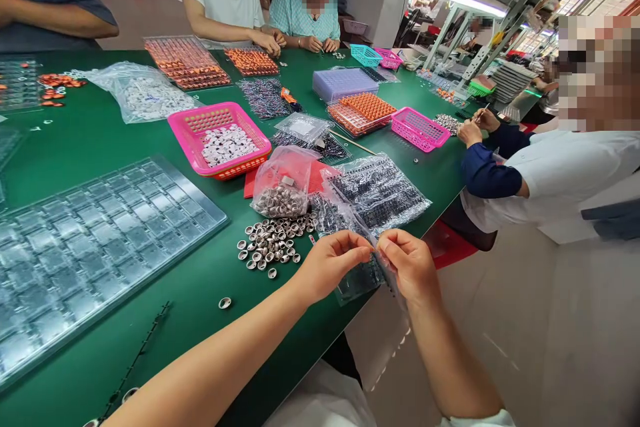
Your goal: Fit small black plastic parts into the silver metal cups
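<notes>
Both the left hand (333,263) and right hand (407,263) pinch a clear plastic bag (361,280) of small dark parts, apparently pulling its mouth open, with loose metal rings (270,247) at nine o'clock; drawing parts out needs a steady grip.

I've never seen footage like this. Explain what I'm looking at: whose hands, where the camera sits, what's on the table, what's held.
There is one picture, from a camera on a worker's head, looking down. The left hand and right hand are that person's own; together they pinch a clear plastic bag of small dark parts. On the green table lie loose metal rings, a clear compartment tray, and a pink basket holding small white parts. Other people work around the table.
</notes>
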`<state>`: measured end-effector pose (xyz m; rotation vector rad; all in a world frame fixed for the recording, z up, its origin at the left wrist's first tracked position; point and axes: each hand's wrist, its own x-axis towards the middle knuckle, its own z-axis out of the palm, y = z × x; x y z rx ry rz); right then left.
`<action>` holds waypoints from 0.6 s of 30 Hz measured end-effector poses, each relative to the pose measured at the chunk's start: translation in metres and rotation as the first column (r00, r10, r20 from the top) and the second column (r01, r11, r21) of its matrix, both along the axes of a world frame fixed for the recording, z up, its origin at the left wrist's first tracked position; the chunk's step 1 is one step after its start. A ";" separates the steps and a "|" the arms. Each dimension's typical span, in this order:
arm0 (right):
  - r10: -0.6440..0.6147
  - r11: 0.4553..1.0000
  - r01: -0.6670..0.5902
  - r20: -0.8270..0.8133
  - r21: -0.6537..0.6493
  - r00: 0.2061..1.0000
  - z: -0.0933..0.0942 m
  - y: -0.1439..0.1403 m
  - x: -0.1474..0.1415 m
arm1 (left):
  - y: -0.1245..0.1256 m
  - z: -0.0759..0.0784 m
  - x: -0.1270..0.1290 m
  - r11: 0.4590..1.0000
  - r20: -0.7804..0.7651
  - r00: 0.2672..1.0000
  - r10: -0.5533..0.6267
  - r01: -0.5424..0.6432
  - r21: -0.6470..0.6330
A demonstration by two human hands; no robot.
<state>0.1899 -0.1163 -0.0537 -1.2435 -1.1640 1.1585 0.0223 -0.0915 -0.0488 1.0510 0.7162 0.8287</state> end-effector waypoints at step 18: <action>-0.154 0.885 -0.187 0.648 0.426 0.745 0.022 -0.019 -0.011 | -0.016 0.007 -0.002 0.985 -0.146 0.976 0.160 -0.150 0.080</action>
